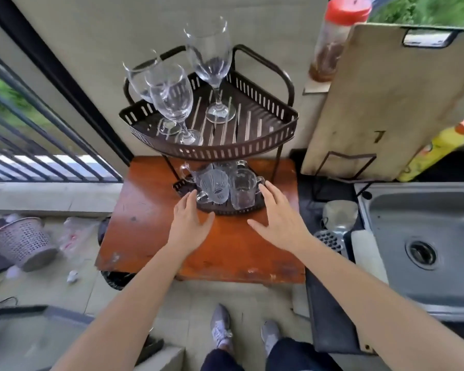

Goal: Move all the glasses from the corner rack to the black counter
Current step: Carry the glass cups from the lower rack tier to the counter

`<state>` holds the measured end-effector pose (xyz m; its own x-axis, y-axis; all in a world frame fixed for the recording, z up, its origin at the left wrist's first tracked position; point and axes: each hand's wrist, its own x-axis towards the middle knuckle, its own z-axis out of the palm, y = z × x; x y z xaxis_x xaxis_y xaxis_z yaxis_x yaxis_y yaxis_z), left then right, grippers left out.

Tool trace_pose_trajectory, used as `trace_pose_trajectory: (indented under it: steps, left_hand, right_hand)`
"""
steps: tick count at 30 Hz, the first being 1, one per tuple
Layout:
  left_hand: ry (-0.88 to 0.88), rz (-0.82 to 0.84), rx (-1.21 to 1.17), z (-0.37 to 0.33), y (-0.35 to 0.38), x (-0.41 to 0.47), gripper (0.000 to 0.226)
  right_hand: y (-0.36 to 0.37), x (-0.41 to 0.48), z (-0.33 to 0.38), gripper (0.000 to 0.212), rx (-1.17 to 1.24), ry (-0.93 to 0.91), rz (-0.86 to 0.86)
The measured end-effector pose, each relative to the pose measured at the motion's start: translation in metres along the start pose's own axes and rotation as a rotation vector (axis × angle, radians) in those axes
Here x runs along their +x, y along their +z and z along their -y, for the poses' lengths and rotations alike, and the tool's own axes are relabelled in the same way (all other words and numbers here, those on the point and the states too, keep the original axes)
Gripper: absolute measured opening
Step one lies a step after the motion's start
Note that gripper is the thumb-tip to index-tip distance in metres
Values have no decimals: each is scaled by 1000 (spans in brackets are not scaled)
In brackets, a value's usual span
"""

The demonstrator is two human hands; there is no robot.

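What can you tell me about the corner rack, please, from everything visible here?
The corner rack is dark brown metal, quarter-round, with two slotted-rim tiers on thin posts, standing on an orange-brown wooden table against the wall. Three upright stemmed glasses stand on the slatted upper tier; glass mugs crowd the lower one. Both open hands reach toward the lower tier.

Setting: home kitchen corner, opening onto a balcony or window. Evidence: stainless steel sink (423, 236) with drain set in a black counter (330, 303); wooden cutting board (381, 103) propped upright behind it; yellow detergent bottle (434, 151) and red-lidded jar (335, 41) nearby. Two-tier corner rack (212, 145) holds stemmed glasses (172, 100) and mugs. Metal railing (38, 145) with greenery beyond at left; overturned basket (22, 242) on floor.
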<state>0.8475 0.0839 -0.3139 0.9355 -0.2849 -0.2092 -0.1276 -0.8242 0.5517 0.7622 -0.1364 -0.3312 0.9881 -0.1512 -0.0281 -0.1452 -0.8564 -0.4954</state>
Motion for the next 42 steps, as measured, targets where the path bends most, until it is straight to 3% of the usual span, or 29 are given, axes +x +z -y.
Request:
trace_pose_trajectory:
  steps: [8, 16, 27, 37, 42]
  left_hand:
    - [-30, 62, -211, 16, 19, 60, 70]
    - [-114, 105, -313, 12, 24, 83, 95]
    - [-95, 20, -506, 4, 35, 68, 81]
    - [87, -100, -556, -1, -4, 26, 78]
    - [198, -65, -587, -28, -8, 1, 80]
  right_hand:
    - [22, 68, 5, 120, 53, 131, 117]
    - [36, 91, 5, 98, 210, 295, -16]
    - [47, 76, 7, 95, 324, 345, -140]
    - [7, 19, 41, 86, 349, 328, -407]
    - [-20, -45, 48, 82, 360, 445, -628]
